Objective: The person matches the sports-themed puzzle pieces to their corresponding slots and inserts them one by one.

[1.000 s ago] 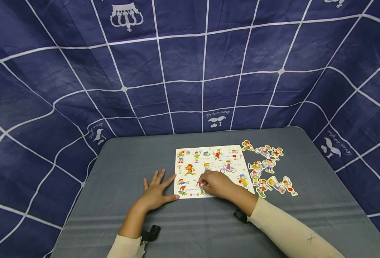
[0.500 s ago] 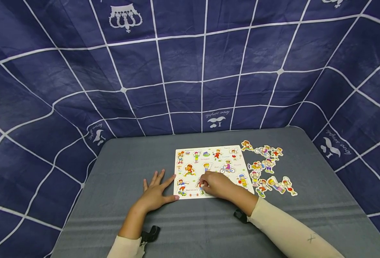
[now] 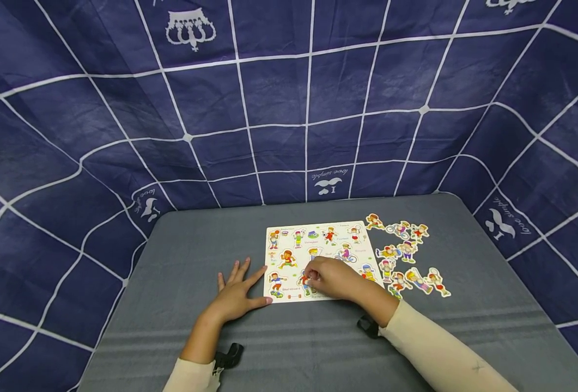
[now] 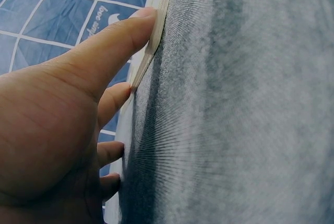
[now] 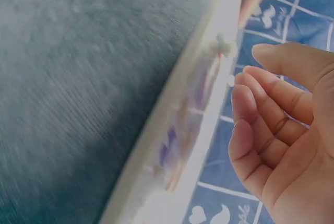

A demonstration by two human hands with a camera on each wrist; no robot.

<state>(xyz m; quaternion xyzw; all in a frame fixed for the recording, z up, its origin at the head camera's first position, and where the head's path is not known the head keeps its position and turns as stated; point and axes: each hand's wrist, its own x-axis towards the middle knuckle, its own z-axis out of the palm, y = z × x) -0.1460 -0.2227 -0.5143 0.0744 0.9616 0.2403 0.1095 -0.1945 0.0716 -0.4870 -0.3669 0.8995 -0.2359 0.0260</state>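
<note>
A white puzzle board (image 3: 298,270), printed with cartoon children at sport, lies flat on the table. My left hand (image 3: 235,294) is spread on the table at its left edge. The left thumb and index fingertip touch that edge, and the left wrist view shows the thumb (image 4: 120,36) against the board's side. Over the lower middle of the board is my right hand (image 3: 335,276), fingers loosely curled, just above a red-topped figure (image 3: 305,280) that it partly covers. In the right wrist view the thumb (image 5: 287,59) stands apart from the fingertips with nothing between them.
Loose puzzle pieces lie right of the board, among them a tennis player (image 3: 437,280), a cyclist (image 3: 398,230) and a runner (image 3: 375,221). The grey table (image 3: 195,239) is bordered by a dark blue checked curtain (image 3: 279,147) behind and at the sides.
My right hand has lifted slightly and its fingers have loosened, so more of the red-topped figure shows. The left hand has stayed in place.
</note>
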